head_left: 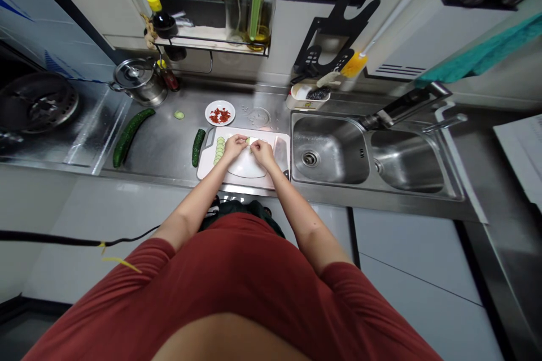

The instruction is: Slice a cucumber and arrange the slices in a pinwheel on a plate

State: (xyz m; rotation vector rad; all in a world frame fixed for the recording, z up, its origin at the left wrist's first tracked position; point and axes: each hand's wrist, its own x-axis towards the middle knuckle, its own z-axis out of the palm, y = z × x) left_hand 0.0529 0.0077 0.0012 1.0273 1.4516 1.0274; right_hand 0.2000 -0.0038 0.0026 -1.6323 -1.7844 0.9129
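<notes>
My left hand [234, 147] and my right hand [263, 154] meet over a white plate [248, 169] on the white cutting board [204, 173]. Between their pinched fingertips is a pale green cucumber slice [248, 140], partly hidden by the fingers. A row of overlapping cucumber slices [219, 149] lies on the board, left of the plate. A knife [280, 151] rests at the board's right side, its dark handle towards me. Just off the board's left edge lies a cut length of cucumber [197, 148].
A whole cucumber [130, 140] and a cucumber end [179, 115] lie further left on the steel counter. Behind the board stands a small plate of chopped red pieces [220, 115]. A lidded pot [139, 82] is at back left; a double sink [334, 152] is on the right.
</notes>
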